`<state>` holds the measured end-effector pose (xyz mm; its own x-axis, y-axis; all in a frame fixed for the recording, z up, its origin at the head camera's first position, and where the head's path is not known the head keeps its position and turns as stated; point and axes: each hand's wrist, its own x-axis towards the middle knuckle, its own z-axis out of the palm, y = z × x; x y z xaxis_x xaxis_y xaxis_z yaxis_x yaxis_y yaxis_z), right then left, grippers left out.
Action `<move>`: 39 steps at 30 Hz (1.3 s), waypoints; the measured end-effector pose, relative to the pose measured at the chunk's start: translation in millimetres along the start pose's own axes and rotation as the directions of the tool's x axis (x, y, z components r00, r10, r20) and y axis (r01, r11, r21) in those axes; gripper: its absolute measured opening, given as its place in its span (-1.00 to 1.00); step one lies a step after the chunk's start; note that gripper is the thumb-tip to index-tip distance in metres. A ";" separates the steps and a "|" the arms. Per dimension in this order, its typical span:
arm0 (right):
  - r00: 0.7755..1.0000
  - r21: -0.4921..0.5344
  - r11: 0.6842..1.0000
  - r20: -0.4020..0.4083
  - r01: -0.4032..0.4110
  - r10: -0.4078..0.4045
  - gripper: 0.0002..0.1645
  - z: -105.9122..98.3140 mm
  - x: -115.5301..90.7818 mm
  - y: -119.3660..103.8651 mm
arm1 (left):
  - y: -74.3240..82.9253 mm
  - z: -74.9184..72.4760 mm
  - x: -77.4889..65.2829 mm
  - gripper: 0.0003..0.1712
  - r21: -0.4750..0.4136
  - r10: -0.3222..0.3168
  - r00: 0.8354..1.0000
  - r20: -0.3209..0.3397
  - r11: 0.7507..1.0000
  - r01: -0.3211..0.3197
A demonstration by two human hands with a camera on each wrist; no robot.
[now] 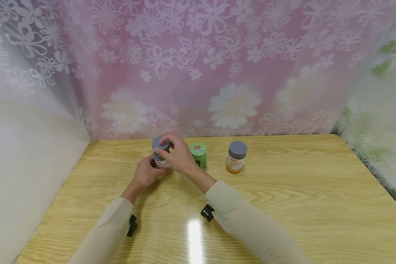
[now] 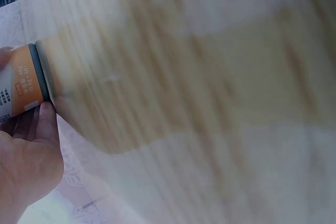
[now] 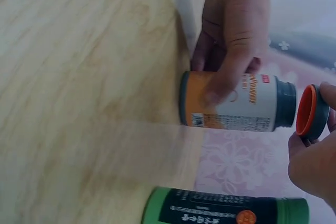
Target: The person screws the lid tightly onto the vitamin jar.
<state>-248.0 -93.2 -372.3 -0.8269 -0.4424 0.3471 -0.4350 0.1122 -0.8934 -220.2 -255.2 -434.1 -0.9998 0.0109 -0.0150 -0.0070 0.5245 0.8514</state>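
Observation:
In the head view my left hand (image 1: 144, 173) grips a white-and-orange jar (image 1: 161, 163) low on its body; the jar stands upright at the table's back left. Just above its grey neck, my right hand (image 1: 179, 154) holds a grey lid (image 1: 158, 143) by the rim. The right wrist view shows the lid's orange inside (image 3: 304, 110) and a gap between it and the jar's neck (image 3: 286, 104). There, my left thumb lies across the label. The left wrist view catches only the jar's lower part (image 2: 25, 77) and my left fingers (image 2: 46, 121) around it.
A green-lidded jar (image 1: 198, 156) stands just right of my right hand. Farther right is a second grey-lidded jar (image 1: 236, 157) with a white-and-orange label. Flowered curtain (image 1: 201, 73) hangs behind the wooden table (image 1: 283, 198), and pale cloth (image 1: 29, 146) borders its left side.

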 end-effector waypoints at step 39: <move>0.980 -0.372 0.925 0.199 0.075 0.000 -0.65 -7.4 4.6 5.5 | -2.1 2.2 0.0 -0.31 -0.005 -0.034 0.999 0.004 0.999 0.034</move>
<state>-256.9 -88.0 -373.5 -0.7399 -0.6103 0.2831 -0.5970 0.4017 -0.6945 -220.1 -254.4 -437.1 -0.9990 -0.0036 -0.0454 -0.0406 0.5206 0.8529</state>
